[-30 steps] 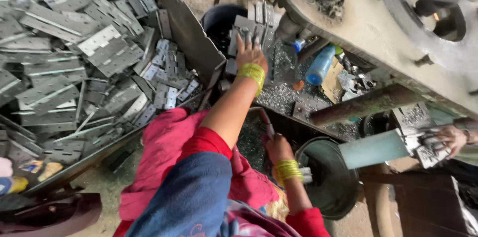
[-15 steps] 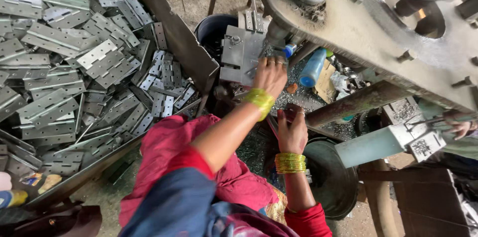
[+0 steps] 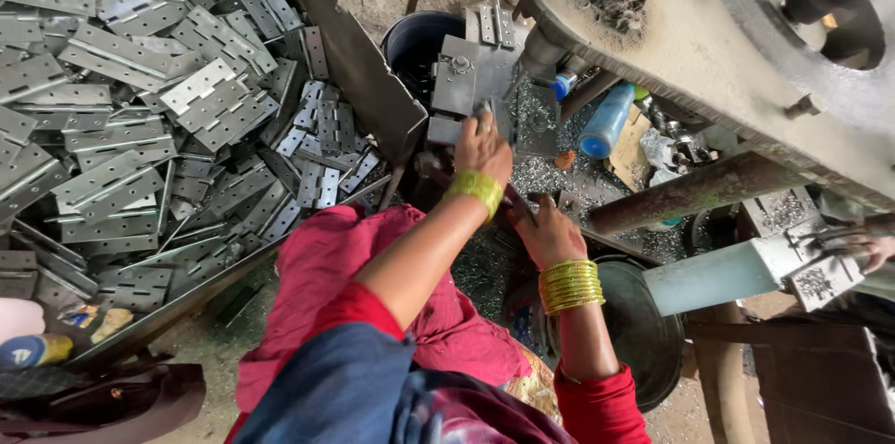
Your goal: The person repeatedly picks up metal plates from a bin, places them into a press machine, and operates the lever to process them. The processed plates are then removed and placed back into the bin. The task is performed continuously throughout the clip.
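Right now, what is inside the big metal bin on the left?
The metal bin holds a deep heap of flat grey hinges, with smaller ones piled near the slanted wall. The heap covers the bin's floor, so anything lying beneath cannot be seen.

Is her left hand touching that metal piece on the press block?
Touching: the head view shows the left hand with fingers on the grey metal piece.

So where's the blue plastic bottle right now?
In the head view, the blue bottle lies right of centre on the metal shavings, under the machine frame and right of the left hand.
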A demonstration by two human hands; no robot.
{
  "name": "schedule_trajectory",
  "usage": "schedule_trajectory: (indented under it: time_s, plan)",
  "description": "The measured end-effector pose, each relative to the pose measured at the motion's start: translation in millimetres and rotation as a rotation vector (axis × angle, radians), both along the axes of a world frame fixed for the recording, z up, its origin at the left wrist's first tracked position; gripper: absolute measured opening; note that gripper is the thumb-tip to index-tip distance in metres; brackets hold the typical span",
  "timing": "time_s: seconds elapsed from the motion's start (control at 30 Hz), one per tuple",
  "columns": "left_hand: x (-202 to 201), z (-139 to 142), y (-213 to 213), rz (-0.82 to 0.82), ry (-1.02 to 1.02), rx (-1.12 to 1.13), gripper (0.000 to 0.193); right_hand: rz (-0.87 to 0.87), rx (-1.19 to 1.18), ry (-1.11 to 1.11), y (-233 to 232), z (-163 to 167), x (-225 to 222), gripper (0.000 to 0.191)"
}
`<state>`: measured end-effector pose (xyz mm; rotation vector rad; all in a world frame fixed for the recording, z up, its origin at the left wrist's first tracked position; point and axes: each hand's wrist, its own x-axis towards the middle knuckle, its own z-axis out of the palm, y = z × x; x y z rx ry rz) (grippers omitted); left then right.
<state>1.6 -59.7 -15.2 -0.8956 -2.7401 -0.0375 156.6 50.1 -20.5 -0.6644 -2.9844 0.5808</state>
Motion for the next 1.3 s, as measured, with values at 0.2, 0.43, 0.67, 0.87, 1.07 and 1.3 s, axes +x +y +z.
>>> schedule_trajectory:
  time_s: [0.2, 0.43, 0.67, 0.87, 1.07, 1.3]
  plan:
    - [-21, -14, 9, 0.005, -0.006, 0.045, 0.029, -0.209, -0.095, -0.117, -31, -89, 46, 0.053]
    - [-2, -3, -6, -0.035, -0.074, 0.020, 0.022, -0.128, -0.086, -0.159, 0, -79, 34, 0.050]
    - [2, 9, -23, -0.092, -0.034, 0.067, 0.026, -0.184, -0.173, 0.080, -20, -113, 51, 0.053]
    - [-24, 6, -6, -0.039, -0.045, 0.133, 0.027, -0.132, -0.036, -0.061, 6, -112, 41, 0.048]
    - [-26, -3, -3, -0.033, -0.027, 0.189, 0.026, -0.179, -0.198, 0.096, -5, -120, 48, 0.050]
    - [-45, 23, 0, 0.012, -0.142, -0.009, 0.027, -0.084, -0.023, -0.096, 3, -104, 44, 0.048]
